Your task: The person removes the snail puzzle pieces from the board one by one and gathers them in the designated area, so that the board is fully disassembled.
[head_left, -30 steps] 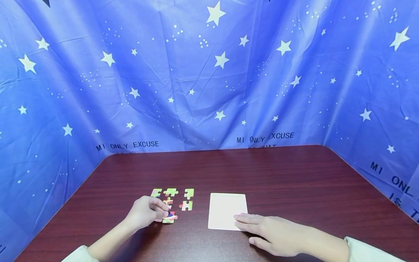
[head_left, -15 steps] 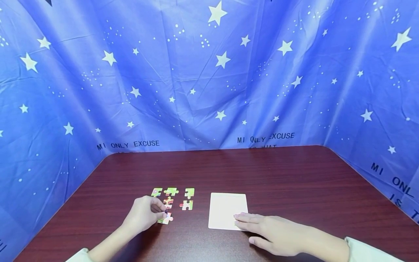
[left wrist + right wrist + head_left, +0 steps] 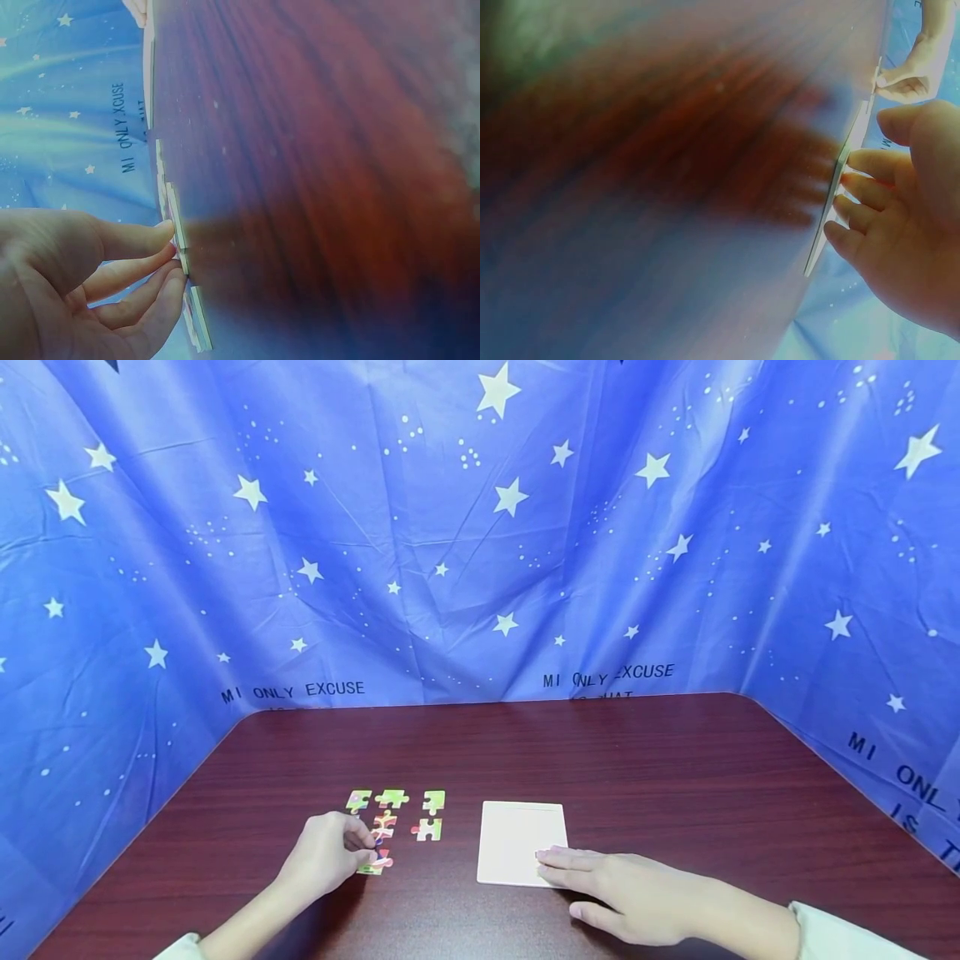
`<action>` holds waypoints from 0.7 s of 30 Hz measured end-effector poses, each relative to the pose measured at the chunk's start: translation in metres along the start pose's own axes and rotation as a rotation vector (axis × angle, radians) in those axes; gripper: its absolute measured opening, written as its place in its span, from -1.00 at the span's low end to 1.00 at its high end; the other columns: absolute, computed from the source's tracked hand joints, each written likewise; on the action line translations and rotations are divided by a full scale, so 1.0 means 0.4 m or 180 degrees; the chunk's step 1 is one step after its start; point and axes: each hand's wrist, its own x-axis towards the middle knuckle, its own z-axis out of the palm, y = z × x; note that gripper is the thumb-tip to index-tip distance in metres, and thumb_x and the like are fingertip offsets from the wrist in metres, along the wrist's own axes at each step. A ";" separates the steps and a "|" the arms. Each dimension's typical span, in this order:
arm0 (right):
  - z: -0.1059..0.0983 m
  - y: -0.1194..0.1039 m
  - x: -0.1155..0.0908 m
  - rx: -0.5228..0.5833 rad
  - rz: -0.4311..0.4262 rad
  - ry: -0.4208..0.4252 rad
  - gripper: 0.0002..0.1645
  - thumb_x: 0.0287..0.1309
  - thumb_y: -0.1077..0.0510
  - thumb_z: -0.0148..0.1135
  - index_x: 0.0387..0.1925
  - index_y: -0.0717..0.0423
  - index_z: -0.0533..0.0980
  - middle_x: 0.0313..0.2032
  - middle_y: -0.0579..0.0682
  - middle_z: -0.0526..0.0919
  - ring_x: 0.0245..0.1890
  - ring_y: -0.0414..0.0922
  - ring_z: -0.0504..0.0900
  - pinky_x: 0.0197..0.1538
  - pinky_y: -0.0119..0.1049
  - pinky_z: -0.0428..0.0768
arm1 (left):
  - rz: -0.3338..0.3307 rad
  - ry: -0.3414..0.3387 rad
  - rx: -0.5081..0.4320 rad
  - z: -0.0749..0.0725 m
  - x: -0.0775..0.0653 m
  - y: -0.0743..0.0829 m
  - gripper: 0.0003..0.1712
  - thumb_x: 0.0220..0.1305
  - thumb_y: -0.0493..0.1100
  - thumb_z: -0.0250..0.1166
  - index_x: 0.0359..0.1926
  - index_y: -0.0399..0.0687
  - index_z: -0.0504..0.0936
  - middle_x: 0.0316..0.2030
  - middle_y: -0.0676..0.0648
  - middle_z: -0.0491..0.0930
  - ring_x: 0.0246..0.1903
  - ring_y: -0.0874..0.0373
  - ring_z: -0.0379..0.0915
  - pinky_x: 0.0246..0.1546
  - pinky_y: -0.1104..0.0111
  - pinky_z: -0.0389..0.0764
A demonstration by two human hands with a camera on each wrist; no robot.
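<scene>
In the head view, my left hand pinches a small pink, green and dark blue jigsaw puzzle piece at the near side of the puzzle group. Thumb and fingertips meet at its left part and hide some of it. The left wrist view shows the thumb against thin pale piece edges close to the tabletop. My right hand lies with straight fingers on the lower right corner of a square white board. In the right wrist view those fingertips touch the edge of the board.
Several more puzzle pieces lie flat beyond the held one, among them a green one, a red and yellow one and a red and green one. A dark red wooden table meets a blue starry curtain.
The pinched puzzle piece has slid left, to the near side of the red and yellow piece, and my left hand has shifted slightly left with it. The right hand has stayed on the board.
</scene>
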 end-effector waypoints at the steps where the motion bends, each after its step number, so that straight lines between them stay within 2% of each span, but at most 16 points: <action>1: 0.000 0.000 0.000 -0.0007 -0.0002 0.0005 -0.47 0.47 -0.08 -0.20 0.37 -0.06 0.29 0.37 -0.08 0.37 0.33 -0.10 0.42 0.17 -0.17 0.55 | 0.0003 0.0001 0.0001 -0.001 0.000 0.000 -0.77 -0.14 -0.36 0.46 -0.64 0.03 0.61 -0.61 0.12 0.60 -0.54 0.33 0.47 -0.49 0.48 0.46; 21: -0.001 -0.004 -0.004 -0.0061 -0.0018 0.0020 -0.46 0.47 -0.08 -0.19 0.36 -0.03 0.30 0.37 -0.06 0.38 0.33 -0.10 0.42 0.16 -0.18 0.56 | -0.0007 0.0026 -0.0044 0.005 0.002 -0.006 -0.79 -0.13 -0.37 0.46 -0.62 0.00 0.62 -0.61 0.11 0.60 -0.54 0.33 0.47 -0.50 0.48 0.46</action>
